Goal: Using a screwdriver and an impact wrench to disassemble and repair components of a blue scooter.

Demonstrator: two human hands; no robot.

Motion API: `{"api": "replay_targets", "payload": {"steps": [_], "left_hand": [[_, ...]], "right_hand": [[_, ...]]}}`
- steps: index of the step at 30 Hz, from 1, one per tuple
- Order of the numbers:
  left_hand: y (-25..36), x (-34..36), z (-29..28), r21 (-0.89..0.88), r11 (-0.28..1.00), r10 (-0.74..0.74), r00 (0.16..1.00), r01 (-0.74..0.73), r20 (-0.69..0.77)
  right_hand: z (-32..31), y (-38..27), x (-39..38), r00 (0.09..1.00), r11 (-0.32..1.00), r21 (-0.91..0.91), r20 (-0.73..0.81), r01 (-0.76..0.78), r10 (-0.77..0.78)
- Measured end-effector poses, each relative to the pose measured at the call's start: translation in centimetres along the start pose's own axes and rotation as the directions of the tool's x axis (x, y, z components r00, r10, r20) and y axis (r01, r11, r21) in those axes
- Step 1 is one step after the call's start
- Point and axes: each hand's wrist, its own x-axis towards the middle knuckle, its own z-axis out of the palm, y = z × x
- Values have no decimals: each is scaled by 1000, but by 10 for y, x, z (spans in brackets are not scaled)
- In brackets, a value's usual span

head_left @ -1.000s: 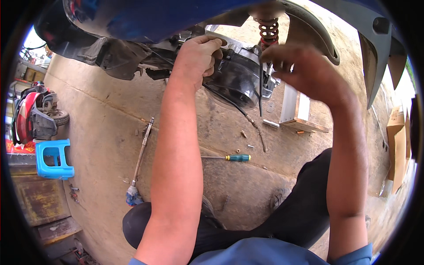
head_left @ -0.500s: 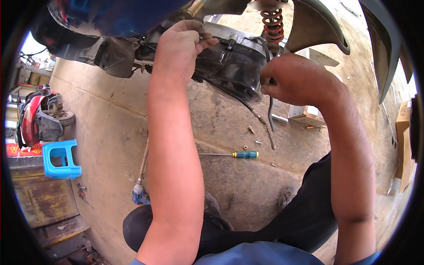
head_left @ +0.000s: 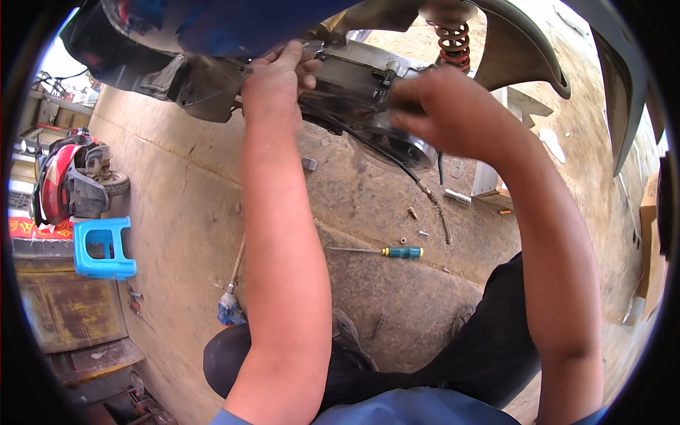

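A scooter's engine and drive casing (head_left: 340,92) lies before me under dark blue bodywork (head_left: 234,28). At the casing's upper left, my left hand (head_left: 276,81) is closed with bent fingers, and whatever they hold is too small to make out. My right hand (head_left: 450,110) is over the casing's rounded right end, its fingertips smeared by motion, so its grip is unclear. Below the casing, a black cable (head_left: 375,152) runs down to the right and ends in a bare spring-like length (head_left: 437,205). A red coil spring shock absorber (head_left: 454,46) stands behind my right hand.
On the floor lie a green-handled screwdriver (head_left: 402,252), small metal fittings (head_left: 413,212), a metal tube (head_left: 458,196) and a blue-headed tool (head_left: 230,309). A blue stool (head_left: 105,268) and a red scooter (head_left: 67,177) are at left. A cardboard box (head_left: 648,244) stands at right.
My left hand has moved left along the engine. My right hand has moved left and slightly up, uncovering the casing's shiny round end. The whole view has shifted slightly.
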Motion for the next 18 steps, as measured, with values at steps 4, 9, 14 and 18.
{"api": "replay_targets", "payload": {"steps": [4,9,14,18], "left_hand": [[-1,-8,12,62,998,38,995,-32,-91],[-25,5,3,473,826,415,899,-307,-142],[-35,15,0,582,731,540,823,-356,-176],[-21,3,5,687,665,528,835,-293,-154]], "right_hand": [[3,1,67,825,996,-67,-558,62,-88],[8,11,131,697,971,-179,-676,159,-239],[10,44,151,687,961,-197,-671,196,-278],[16,56,153,681,953,-213,-667,216,-303]]}}
